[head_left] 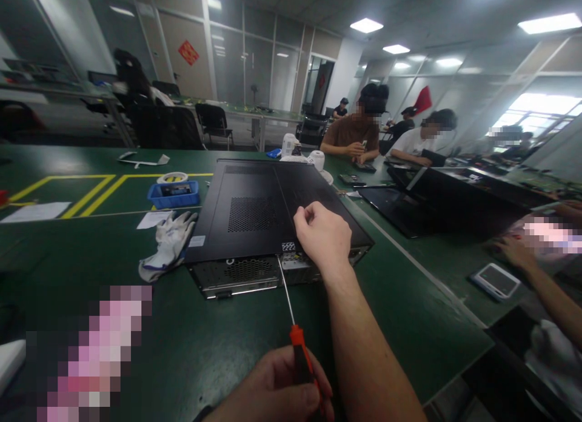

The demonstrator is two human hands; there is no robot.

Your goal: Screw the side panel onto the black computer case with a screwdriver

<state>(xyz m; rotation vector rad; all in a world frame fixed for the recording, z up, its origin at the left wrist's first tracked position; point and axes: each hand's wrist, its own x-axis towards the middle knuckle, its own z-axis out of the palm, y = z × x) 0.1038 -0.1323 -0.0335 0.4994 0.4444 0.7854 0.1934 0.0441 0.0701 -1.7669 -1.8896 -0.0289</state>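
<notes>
A black computer case (254, 185) lies flat on the green table, its metal rear panel facing me. My left hand (282, 379) is wrapped round the handle of a red and black screwdriver (296, 337). The shaft points away from me, and its tip meets the rear edge of the case near the middle of the panel. My right hand (325, 231) rests on top of the case at its near right part, fingers curled in. Whatever those fingers may hold is hidden.
Left of the case lie work gloves (166, 243), a blue bin (173, 194) with small parts and a tape roll (173, 177). White bottles (289, 145) stand behind it. At right are another opened black case (473, 194), a digital scale (495, 281) and a co-worker's arm (541, 282).
</notes>
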